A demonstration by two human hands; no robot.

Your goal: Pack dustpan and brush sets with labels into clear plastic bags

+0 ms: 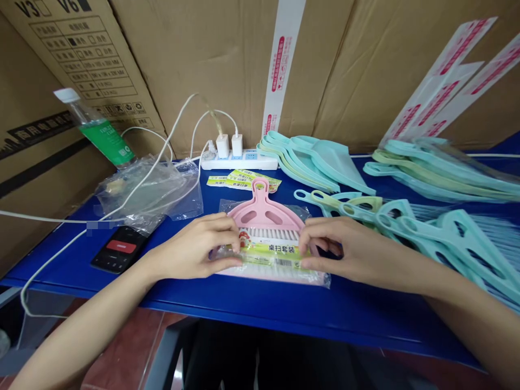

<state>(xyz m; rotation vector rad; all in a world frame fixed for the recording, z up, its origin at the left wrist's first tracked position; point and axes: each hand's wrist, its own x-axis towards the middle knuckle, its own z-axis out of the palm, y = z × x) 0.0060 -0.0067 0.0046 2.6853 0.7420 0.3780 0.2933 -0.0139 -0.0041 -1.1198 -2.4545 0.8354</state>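
Observation:
A pink dustpan [264,208] with a white-bristled brush [280,234] lies flat on the blue table, its handle pointing away from me. Clear plastic wrap [320,279] shows around its edges. Across the bristles lies a yellow-green printed label [280,250]. My left hand [203,244] pinches the label's left end, thumb below and fingers curled above. At the right end, my right hand [341,246] pinches it in the same way. The fingertips partly cover both ends, so whether they also grip the plastic is unclear.
More labels [244,180] lie behind the dustpan, before a power strip [244,161] with chargers. Teal dustpans [320,157] and brushes [406,222] are piled at the right. Left are plastic bags [146,187], a phone [119,249], loose cables and a bottle [103,138]. Cardboard boxes [227,54] stand behind.

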